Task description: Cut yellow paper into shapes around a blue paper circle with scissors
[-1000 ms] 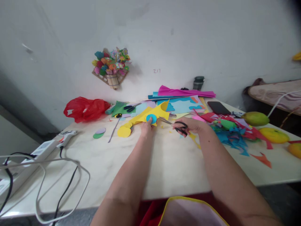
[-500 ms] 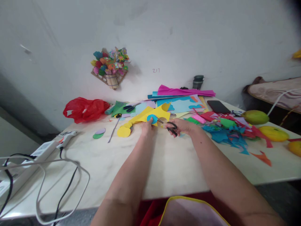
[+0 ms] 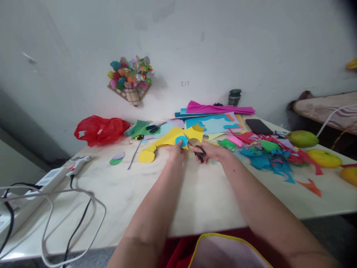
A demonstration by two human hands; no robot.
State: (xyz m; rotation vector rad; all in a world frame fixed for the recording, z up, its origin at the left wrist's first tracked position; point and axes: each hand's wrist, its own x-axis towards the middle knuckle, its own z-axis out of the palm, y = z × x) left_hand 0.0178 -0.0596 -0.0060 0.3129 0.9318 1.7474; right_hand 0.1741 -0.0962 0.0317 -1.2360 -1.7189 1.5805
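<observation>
My left hand [image 3: 176, 150] pinches a blue paper circle [image 3: 181, 141] against a sheet of yellow paper [image 3: 169, 137], thumb on top. Round bites are cut out of the sheet's right side. In my right hand [image 3: 208, 149] is a pair of black-handled scissors [image 3: 199, 153], fingers through the loops. Their blades point up and left over the yellow sheet, just right of the blue circle. Left of my left hand lie several yellow paper circles [image 3: 146, 156]. Farther left, a lilac circle [image 3: 120, 155] partly covers a green circle [image 3: 115, 162].
Paper scraps [image 3: 264, 156] heap on the right, near a phone [image 3: 259, 126] and mangoes [image 3: 302, 138]. Paper sheets [image 3: 214, 123] lie at the back. A second pair of scissors [image 3: 154, 127] and a red plastic bag [image 3: 102, 130] lie back left. A power strip [image 3: 46, 184] with cables occupies the left edge.
My right hand and the scissors have moved left, closer to the blue circle, with the blades now tilted more steeply upward. The yellow sheet's right part has shifted slightly.
</observation>
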